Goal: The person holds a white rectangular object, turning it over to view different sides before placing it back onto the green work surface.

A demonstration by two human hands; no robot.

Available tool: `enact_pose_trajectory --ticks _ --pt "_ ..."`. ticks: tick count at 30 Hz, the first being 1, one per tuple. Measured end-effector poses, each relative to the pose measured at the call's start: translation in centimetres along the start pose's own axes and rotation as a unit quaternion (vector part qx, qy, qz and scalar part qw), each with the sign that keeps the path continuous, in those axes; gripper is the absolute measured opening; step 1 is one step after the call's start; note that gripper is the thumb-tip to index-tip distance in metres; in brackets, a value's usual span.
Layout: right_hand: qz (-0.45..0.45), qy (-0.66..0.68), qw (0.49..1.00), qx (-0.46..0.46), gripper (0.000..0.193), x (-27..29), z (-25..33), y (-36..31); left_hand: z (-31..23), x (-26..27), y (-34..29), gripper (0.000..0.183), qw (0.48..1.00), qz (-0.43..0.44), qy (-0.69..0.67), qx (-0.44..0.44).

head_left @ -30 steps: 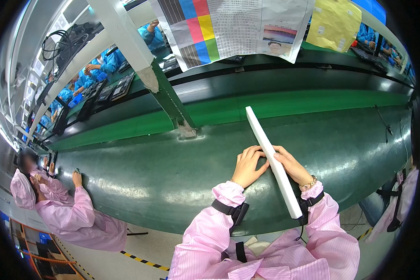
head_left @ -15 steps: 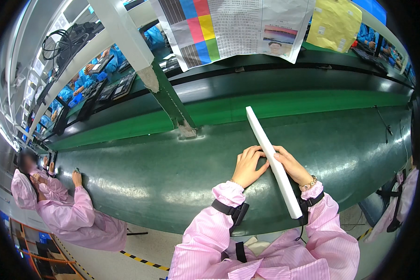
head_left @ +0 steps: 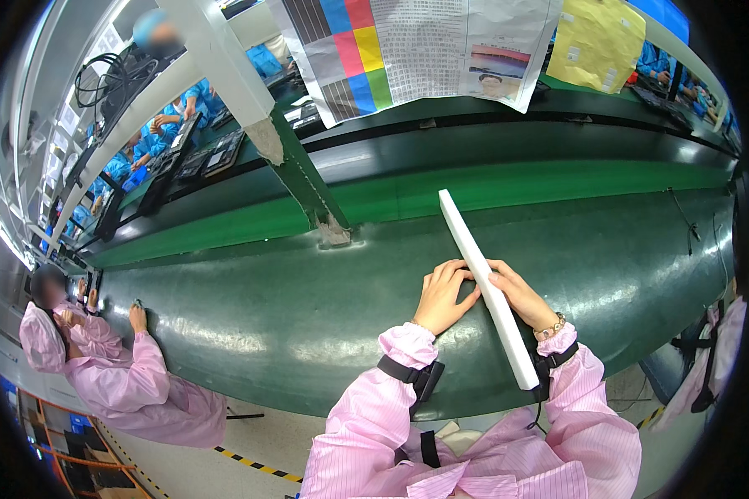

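A long, thin white slab (head_left: 487, 287), perhaps foam or a flat box seen edge-on, stands over the green table, slanting from far left to near right. My left hand (head_left: 446, 298) rests its bent fingers and thumb against the slab's left side. On the opposite side, my right hand (head_left: 520, 295) presses its fingers to the slab near the middle, so the two hands hold it between them. The slab's broad faces and whatever lies behind it are hidden from this view.
The green worktable (head_left: 266, 316) curves across the view. A scuffed post (head_left: 300, 166) rises at its back edge, below hanging printed sheets (head_left: 424, 50). A co-worker in pink (head_left: 125, 366) sits at the left end. Thin cables (head_left: 682, 220) lie at the right; behind runs a dark conveyor (head_left: 474, 141).
My hands and the white slab have not visibly moved. In the background, a person in a blue cap has come into view at upper left, and workers' hands there have shifted.
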State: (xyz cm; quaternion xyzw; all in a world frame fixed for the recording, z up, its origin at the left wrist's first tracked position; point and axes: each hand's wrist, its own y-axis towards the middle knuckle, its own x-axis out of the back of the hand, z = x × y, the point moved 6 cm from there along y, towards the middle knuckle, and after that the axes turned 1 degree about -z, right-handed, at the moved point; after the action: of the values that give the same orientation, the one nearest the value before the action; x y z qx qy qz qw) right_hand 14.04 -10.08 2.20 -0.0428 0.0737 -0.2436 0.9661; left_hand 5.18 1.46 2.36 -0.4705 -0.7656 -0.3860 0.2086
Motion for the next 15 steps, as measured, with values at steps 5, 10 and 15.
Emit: enact_pose_trajectory --ticks 5,10,15 --pt "0.007 0.016 1.0 -0.01 0.048 -0.09 -0.12 -0.01 0.11 -0.03 -0.04 0.03 1.0 0.001 -0.003 0.003" --pt "0.0 0.007 1.0 -0.004 0.047 0.02 -0.04 -0.01 -0.04 0.03 -0.01 0.031 1.0 0.004 -0.007 0.003" --pt "-0.001 0.012 1.0 0.012 0.047 0.0 -0.05 0.05 -0.07 0.06 0.0 0.032 1.0 0.003 -0.004 0.001"
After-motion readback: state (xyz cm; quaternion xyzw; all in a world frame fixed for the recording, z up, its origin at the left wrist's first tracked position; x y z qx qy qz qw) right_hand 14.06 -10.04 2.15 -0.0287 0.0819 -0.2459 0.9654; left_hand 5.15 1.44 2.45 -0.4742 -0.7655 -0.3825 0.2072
